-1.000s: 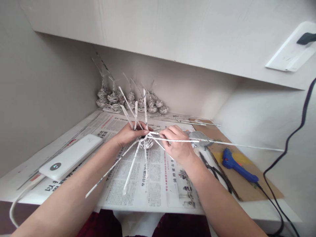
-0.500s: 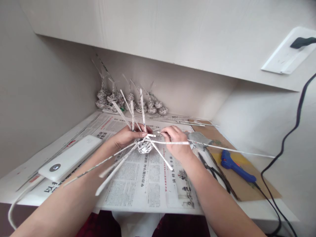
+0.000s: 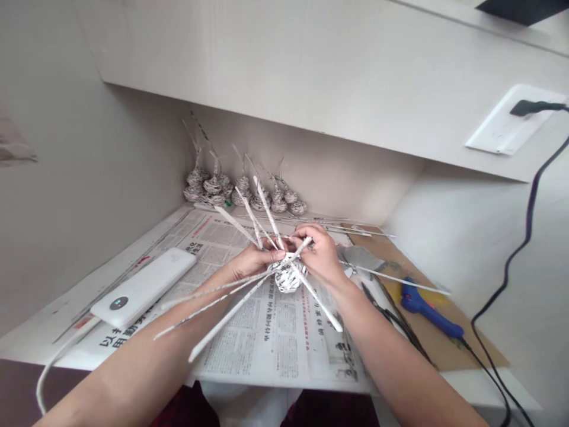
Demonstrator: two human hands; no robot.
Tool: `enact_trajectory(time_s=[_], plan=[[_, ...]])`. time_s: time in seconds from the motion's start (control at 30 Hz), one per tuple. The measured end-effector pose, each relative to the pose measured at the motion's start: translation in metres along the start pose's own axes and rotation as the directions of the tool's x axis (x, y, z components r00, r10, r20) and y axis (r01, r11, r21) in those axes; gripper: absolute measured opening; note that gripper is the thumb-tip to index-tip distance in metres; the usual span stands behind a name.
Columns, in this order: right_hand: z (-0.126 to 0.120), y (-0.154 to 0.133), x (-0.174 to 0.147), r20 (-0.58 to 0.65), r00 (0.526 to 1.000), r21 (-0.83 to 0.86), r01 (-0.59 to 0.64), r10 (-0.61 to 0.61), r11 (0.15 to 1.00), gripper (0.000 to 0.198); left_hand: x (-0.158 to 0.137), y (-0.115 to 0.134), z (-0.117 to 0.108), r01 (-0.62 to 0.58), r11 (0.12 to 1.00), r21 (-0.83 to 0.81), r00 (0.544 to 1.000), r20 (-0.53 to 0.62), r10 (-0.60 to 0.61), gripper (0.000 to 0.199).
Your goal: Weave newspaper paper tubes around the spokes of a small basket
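Note:
A small woven ball of rolled-newspaper strands (image 3: 288,280) is held up over the newspaper, its loose strands fanning out on several sides. My left hand (image 3: 256,261) grips it from the left, thumb along its upper edge and fingers behind. Close against its right side is my right hand (image 3: 322,252), with fingers pinched on a paper strand at the upper edge; the fingertips are partly hidden. One long thin paper strand (image 3: 395,277) stretches out to the right from behind the right wrist.
Several gourd-shaped woven pieces (image 3: 213,187) line the back wall. A white power bank (image 3: 144,287) with a cable lies left on the newspaper (image 3: 249,344). At right are a blue glue gun (image 3: 431,314) on cardboard (image 3: 462,350), dark-handled scissors (image 3: 391,317) and a black cord (image 3: 528,219).
My right hand has come in against the woven ball, and a strand that pointed right now angles up beside its fingers. The long strand has drawn leftward. The whole view has shifted slightly.

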State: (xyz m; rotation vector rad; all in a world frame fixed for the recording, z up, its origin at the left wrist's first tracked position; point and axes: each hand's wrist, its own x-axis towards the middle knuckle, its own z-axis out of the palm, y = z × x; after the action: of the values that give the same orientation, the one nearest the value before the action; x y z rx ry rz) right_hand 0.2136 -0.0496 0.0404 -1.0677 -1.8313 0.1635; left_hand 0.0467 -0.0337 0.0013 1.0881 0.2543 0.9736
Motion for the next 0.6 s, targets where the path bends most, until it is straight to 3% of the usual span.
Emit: enact_trajectory(time_s=[0.17, 0.37, 0.53, 0.6], plan=[[0.002, -0.001, 0.008, 0.068, 0.995, 0.005, -0.067, 0.067, 0.998, 0.008, -0.002, 0.004, 0.003, -0.005, 1.000, -0.023, 1.000, -0.017, 0.005, 0.017], [0.002, -0.011, 0.016, 0.140, 0.990, -0.027, 0.018, -0.014, 0.999, 0.011, -0.004, 0.007, 0.005, 0.001, 0.999, -0.052, 1.000, -0.023, -0.002, 0.018], [0.006, -0.015, 0.018, 0.153, 0.983, 0.091, -0.116, 0.101, 0.989, 0.012, -0.004, 0.006, 0.004, 0.000, 0.999, -0.050, 1.000, -0.015, -0.001, 0.019], [0.009, -0.016, 0.019, 0.148, 0.984, 0.094, -0.114, 0.099, 0.989, 0.012, -0.003, 0.005, 0.001, 0.005, 0.999, -0.043, 0.999, -0.034, -0.006, 0.021]])
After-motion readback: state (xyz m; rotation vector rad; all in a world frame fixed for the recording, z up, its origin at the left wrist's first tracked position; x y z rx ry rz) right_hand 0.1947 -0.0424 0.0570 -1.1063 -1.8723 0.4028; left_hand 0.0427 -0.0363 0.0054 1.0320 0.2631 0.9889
